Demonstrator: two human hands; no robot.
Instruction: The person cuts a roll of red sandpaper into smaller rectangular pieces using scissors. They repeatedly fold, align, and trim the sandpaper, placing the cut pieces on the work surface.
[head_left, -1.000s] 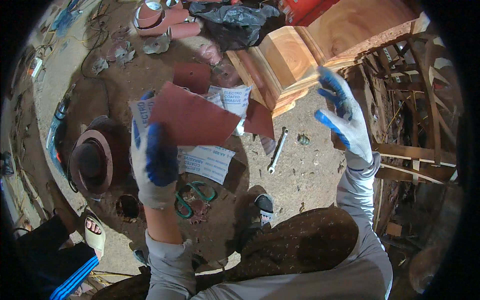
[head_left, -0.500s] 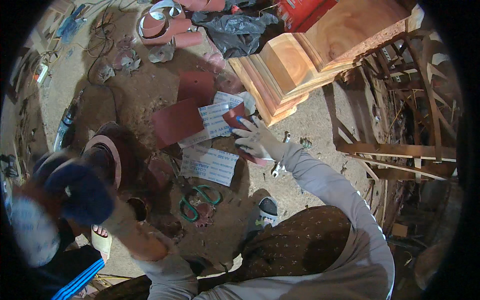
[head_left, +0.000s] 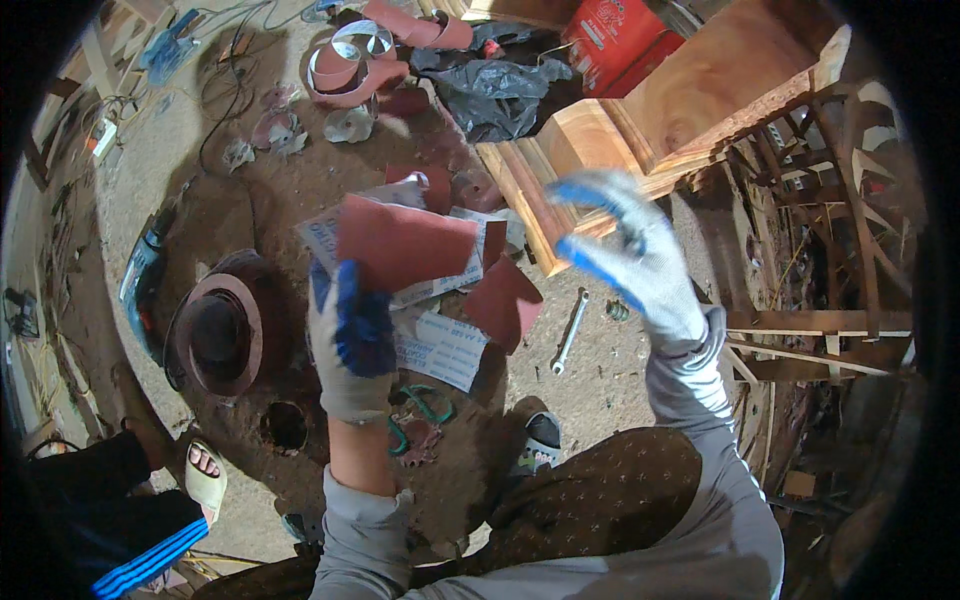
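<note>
My left hand (head_left: 355,340), in a white glove with blue fingers, is closed on the lower left edge of a reddish-brown sandpaper sheet (head_left: 410,238). The sheet is held above others that lie on the ground. My right hand (head_left: 630,250), gloved alike and a little blurred, is raised with fingers and thumb apart. Nothing shows between them. Below it lie a curled sandpaper piece (head_left: 503,303) and a wrench (head_left: 571,333). Near my left wrist, scissors with green handles (head_left: 430,404) lie partly hidden, beside a sheet showing its white printed back (head_left: 440,345).
A stepped wooden piece (head_left: 600,140) stands at the far right, by a red container (head_left: 615,40) and a black plastic bag (head_left: 500,85). Left are a sanding-disc roll (head_left: 215,340) and a blue power tool (head_left: 140,265). Another person's sandalled foot (head_left: 205,480) is at lower left.
My left hand has come from the far left to the middle, where it now holds a sandpaper sheet. My right hand has lifted off the sandpaper and moved right, fingers spread.
</note>
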